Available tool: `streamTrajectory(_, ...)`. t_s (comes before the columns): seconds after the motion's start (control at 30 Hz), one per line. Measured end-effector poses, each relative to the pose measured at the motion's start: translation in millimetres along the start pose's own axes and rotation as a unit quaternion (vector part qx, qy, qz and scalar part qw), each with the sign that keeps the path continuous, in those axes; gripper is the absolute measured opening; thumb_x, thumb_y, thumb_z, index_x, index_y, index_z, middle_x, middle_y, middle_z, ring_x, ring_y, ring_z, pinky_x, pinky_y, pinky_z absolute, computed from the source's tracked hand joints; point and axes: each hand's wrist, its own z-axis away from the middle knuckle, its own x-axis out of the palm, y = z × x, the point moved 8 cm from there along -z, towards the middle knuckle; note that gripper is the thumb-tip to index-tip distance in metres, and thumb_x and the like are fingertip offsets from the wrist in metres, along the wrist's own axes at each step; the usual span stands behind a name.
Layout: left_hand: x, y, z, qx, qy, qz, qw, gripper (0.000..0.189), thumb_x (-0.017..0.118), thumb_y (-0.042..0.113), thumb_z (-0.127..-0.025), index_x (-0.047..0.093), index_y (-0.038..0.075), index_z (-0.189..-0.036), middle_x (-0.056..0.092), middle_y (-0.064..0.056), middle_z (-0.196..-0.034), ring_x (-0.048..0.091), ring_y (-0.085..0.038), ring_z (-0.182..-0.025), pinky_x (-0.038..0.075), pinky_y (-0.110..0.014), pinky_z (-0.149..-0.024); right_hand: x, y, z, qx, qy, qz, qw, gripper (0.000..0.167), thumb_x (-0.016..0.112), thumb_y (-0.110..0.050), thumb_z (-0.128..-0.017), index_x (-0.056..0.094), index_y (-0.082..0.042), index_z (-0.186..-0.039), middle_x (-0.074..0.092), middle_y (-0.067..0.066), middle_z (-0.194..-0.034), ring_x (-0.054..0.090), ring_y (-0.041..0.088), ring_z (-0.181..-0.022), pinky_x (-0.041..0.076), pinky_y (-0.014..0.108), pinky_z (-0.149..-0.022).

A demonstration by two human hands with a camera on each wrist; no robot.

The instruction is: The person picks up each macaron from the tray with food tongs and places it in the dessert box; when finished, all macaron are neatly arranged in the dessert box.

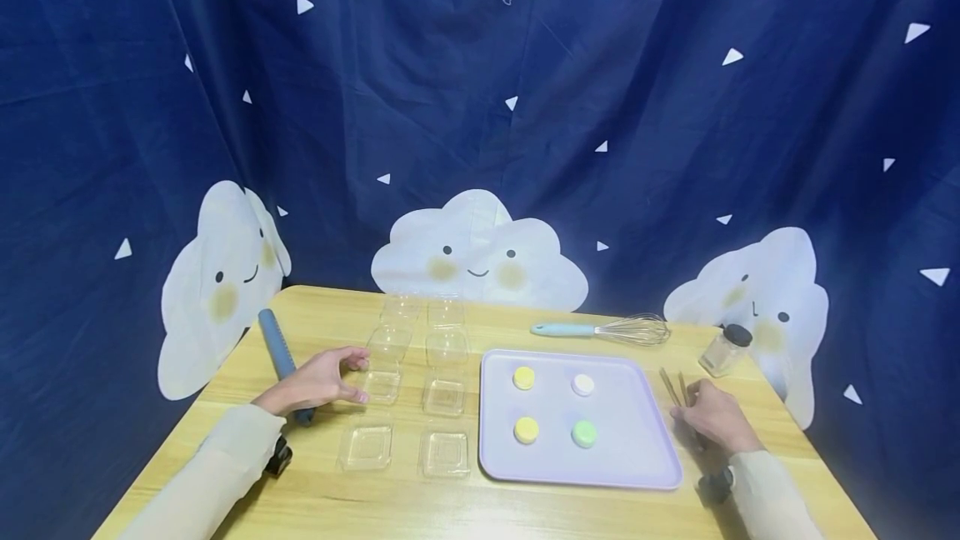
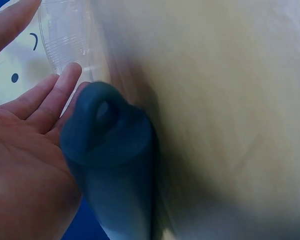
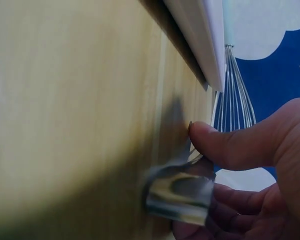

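Note:
My left hand (image 1: 318, 379) reaches over the left side of the table, thumb and fingers spread apart beside a clear plastic box (image 1: 384, 387) with its lid raised; whether it touches the box I cannot tell. Under that wrist lies a blue rod-shaped tool (image 1: 277, 344), whose looped end (image 2: 107, 125) fills the middle of the left wrist view. At the tray's right side my right hand (image 1: 716, 417) pinches metal tongs (image 1: 670, 388), tips pointing away from me. Their shiny bent end (image 3: 180, 197) shows below the thumb. A lilac tray (image 1: 630, 457) carries two yellow macarons (image 1: 527, 430), a white one (image 1: 582, 384) and a green one (image 1: 584, 433).
More clear boxes stand in two columns, among them a front left one (image 1: 367, 447) and a front right one (image 1: 446, 452). Behind the tray lies a whisk (image 1: 600, 329). A glass jar (image 1: 723, 351) with a black lid is near the right edge. Dark blue curtain (image 1: 450, 107) surrounds the table.

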Motion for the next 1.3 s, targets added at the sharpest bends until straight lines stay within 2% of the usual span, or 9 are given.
streamTrajectory(0.2,0.1,0.3,0.3,0.003,0.003,-0.002,1.0,0.085,0.089,0.032,-0.076,0.05,0.002,-0.146,0.066,-0.013,-0.132,0.058,-0.035,-0.126,0.045,-0.06,-0.109,0,1,-0.1,0.007,-0.004,-0.013,0.9999,0.058,0.073,-0.025,-0.083,0.053,0.015,-0.12,0.068,0.02,-0.093,0.064,0.032,-0.085,0.057,0.049,-0.077)
streamTrajectory(0.3,0.3,0.8,0.5,0.003,0.003,0.001,1.0,0.085,0.089,0.032,-0.076,0.05,0.002,-0.145,0.066,-0.014,-0.132,0.058,-0.036,-0.126,0.045,-0.06,-0.109,1,4,-1.1,0.014,-0.003,-0.028,0.9995,0.06,0.072,-0.023,-0.083,0.051,0.017,-0.123,0.067,0.026,-0.098,0.063,0.029,-0.079,0.057,0.044,-0.068)
streamTrajectory(0.4,1.6,1.0,0.2,0.002,0.0,0.002,1.0,0.085,0.089,0.033,-0.076,0.051,0.001,-0.145,0.066,-0.013,-0.132,0.058,-0.036,-0.126,0.044,-0.06,-0.11,3,8,-1.6,0.029,0.002,-0.058,0.9979,0.064,0.069,-0.021,-0.084,0.047,0.017,-0.131,0.065,0.034,-0.109,0.062,0.024,-0.064,0.055,0.037,-0.053)
streamTrajectory(0.5,2.6,0.8,-0.4,0.001,0.0,-0.002,1.0,0.084,0.089,0.033,-0.076,0.051,0.001,-0.144,0.066,-0.013,-0.132,0.058,-0.036,-0.126,0.044,-0.06,-0.111,1,9,-2.7,0.03,0.022,-0.079,0.9962,0.062,0.064,-0.021,-0.086,0.046,0.016,-0.134,0.061,0.039,-0.117,0.06,0.022,-0.055,0.054,0.037,-0.047)
streamTrajectory(0.73,1.7,1.0,-1.3,0.0,0.006,-0.008,0.9999,0.083,0.089,0.036,-0.076,0.053,0.001,-0.142,0.066,-0.012,-0.132,0.057,-0.037,-0.127,0.042,-0.06,-0.112,-16,-1,-3.6,-0.005,0.11,-0.058,0.9922,0.046,0.062,-0.024,-0.093,0.058,0.008,-0.127,0.07,0.029,-0.11,0.068,0.041,-0.093,0.056,0.054,-0.08)
streamTrajectory(0.93,1.5,-0.2,-1.4,0.001,0.005,-0.011,0.9999,0.083,0.088,0.037,-0.077,0.052,0.001,-0.142,0.066,-0.012,-0.132,0.057,-0.037,-0.128,0.042,-0.06,-0.112,-32,-20,-0.5,-0.016,0.178,-0.086,0.9802,0.043,0.064,-0.026,-0.094,0.063,-0.001,-0.13,0.072,0.024,-0.111,0.068,0.038,-0.097,0.053,0.047,-0.08)
streamTrajectory(1.07,1.1,-0.1,-1.7,0.005,0.008,-0.018,0.9998,0.08,0.087,0.039,-0.077,0.054,0.001,-0.14,0.067,-0.01,-0.13,0.058,-0.035,-0.126,0.043,-0.059,-0.111,-41,-39,1.9,-0.035,0.213,-0.091,0.9723,0.04,0.067,-0.026,-0.094,0.067,-0.004,-0.128,0.074,0.02,-0.106,0.067,0.031,-0.093,0.05,0.036,-0.076)
streamTrajectory(1.2,0.8,0.6,-1.4,0.009,0.011,-0.024,0.9996,0.079,0.087,0.039,-0.077,0.055,0.001,-0.139,0.067,-0.01,-0.129,0.058,-0.035,-0.125,0.044,-0.059,-0.111,-44,-60,2.7,-0.061,0.219,-0.101,0.9685,0.037,0.07,-0.022,-0.093,0.069,-0.005,-0.126,0.074,0.019,-0.103,0.065,0.024,-0.089,0.047,0.023,-0.071)
streamTrajectory(1.3,0.6,1.0,-0.3,0.008,0.012,-0.021,0.9997,0.08,0.087,0.038,-0.077,0.054,0.0,-0.139,0.067,-0.011,-0.13,0.058,-0.036,-0.126,0.043,-0.059,-0.112,-43,-75,2.5,-0.079,0.207,-0.107,0.9693,0.037,0.07,-0.021,-0.093,0.07,-0.005,-0.126,0.074,0.018,-0.103,0.064,0.022,-0.089,0.047,0.02,-0.07)
